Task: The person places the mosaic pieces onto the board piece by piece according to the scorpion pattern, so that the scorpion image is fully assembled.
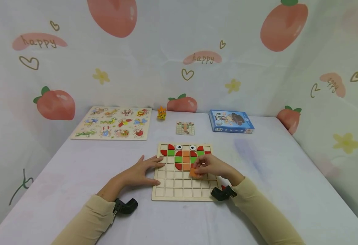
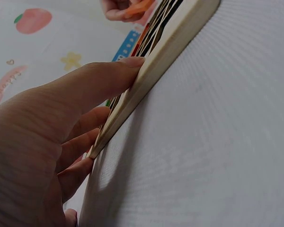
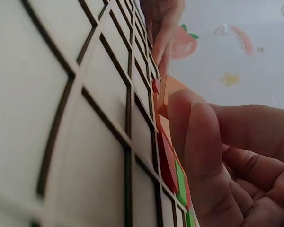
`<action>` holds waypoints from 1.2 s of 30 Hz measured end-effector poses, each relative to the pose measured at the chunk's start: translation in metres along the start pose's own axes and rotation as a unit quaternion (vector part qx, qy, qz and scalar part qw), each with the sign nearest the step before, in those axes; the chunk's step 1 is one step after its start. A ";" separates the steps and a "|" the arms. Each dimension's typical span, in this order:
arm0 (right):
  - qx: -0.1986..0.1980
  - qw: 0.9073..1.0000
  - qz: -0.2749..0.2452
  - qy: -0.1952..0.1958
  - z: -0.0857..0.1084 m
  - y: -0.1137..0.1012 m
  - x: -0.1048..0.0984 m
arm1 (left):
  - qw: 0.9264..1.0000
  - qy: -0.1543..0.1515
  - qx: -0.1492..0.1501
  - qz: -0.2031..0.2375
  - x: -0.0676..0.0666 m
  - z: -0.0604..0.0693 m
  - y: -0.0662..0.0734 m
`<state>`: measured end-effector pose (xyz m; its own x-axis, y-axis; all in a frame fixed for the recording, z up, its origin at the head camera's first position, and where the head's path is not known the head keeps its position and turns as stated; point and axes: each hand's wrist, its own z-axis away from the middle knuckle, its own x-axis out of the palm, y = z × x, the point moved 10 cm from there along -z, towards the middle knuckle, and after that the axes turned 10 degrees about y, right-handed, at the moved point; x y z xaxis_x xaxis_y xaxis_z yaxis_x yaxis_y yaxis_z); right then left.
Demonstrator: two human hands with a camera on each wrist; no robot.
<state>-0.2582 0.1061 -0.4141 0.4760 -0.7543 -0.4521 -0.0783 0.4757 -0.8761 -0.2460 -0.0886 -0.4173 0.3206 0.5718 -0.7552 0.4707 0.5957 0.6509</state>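
Note:
A wooden grid board (image 1: 169, 192) lies on the table. Green squares, red quarter-round pieces, two eye pieces (image 1: 179, 147) and a column of orange squares (image 1: 186, 160) fill cells in its far half. Between thumb and fingers my right hand (image 1: 205, 166) pinches an orange square tile (image 1: 192, 173), held tilted just below that column. The right wrist view shows the tile's corner (image 3: 171, 86) raised over the grid. With spread fingers my left hand (image 1: 140, 173) rests on the board's left edge; in the left wrist view its thumb (image 2: 116, 73) touches the rim.
Beyond the board lies a small pattern card (image 1: 185, 128). A blue box (image 1: 231, 121) stands at the back right, and an insect puzzle board (image 1: 111, 123) at the back left. Near that puzzle is a small orange toy figure (image 1: 162, 113). A red piece (image 1: 223, 187) shows by the right wrist.

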 end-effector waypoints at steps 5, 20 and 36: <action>0.000 1.000 -0.015 -0.012 -0.008 -0.003 0.009 | 1.000 0.002 0.001 -0.001 0.000 0.000 0.000; -0.021 0.999 0.033 0.018 -0.015 -0.011 0.015 | 1.000 0.003 -0.001 -0.011 -0.001 0.001 0.002; -0.038 0.997 0.071 0.018 -0.012 -0.019 0.016 | 1.000 0.000 -0.004 -0.009 0.000 0.000 0.001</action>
<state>-0.2590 0.0795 -0.4067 0.4239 -0.6983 -0.5768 -0.2090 0.5442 -0.8125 -0.2457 -0.0884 -0.4167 0.3122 0.5615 -0.7663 0.4694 0.6101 0.6383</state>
